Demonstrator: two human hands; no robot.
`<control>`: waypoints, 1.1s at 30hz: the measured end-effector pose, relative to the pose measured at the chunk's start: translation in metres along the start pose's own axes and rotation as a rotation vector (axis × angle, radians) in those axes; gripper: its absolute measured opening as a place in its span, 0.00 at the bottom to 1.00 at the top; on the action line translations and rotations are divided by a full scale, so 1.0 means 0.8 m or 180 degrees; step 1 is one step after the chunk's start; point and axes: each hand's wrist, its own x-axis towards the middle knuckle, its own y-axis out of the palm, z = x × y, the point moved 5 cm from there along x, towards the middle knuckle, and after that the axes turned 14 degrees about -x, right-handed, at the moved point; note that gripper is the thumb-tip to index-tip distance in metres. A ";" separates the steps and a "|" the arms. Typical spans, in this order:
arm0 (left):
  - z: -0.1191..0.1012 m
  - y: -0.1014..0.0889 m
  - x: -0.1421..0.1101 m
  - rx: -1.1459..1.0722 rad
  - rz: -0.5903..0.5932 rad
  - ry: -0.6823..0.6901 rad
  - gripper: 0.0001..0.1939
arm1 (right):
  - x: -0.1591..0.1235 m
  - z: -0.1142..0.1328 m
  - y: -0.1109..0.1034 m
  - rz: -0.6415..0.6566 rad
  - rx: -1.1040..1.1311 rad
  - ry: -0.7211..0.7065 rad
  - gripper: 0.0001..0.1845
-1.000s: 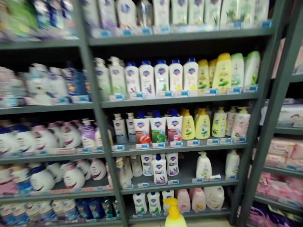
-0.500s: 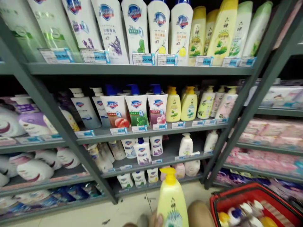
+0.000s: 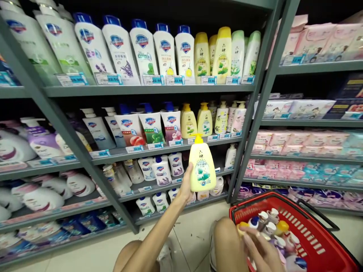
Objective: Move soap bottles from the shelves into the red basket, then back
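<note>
Left hand (image 3: 186,186) grips yellow bottle (image 3: 203,169) upright. Right hand (image 3: 261,247) over other bottles (image 3: 291,241) in red basket (image 3: 324,223); can't tell if gripping.

Yellow bottle (image 3: 203,168) now higher and farther forward

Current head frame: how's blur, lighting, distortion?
Head view: yellow bottle's label legible, no strong glare on it; right hand looks soft, possibly motion blur; top shelf recess falls to near-black; left shelf upright slants steeply and left-edge bottles look stretched, likely wide-angle.
</note>
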 end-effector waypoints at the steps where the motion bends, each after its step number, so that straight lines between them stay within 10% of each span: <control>1: 0.002 0.004 0.009 -0.0030 0.0009 0.0036 0.34 | 0.035 0.020 0.008 0.0040 0.0186 -0.0134 0.24; 10: -0.040 -0.025 0.105 0.0178 0.0236 0.0467 0.36 | 0.310 0.230 0.127 0.0477 0.1144 -0.1287 0.29; 20: -0.042 -0.094 0.127 -0.0105 -0.0163 0.0341 0.40 | 0.317 0.173 0.195 0.1036 0.1723 -0.1053 0.37; 33: 0.014 -0.113 0.131 -0.0309 -0.0037 0.0124 0.45 | 0.325 0.129 0.180 0.1239 0.1577 -0.0789 0.37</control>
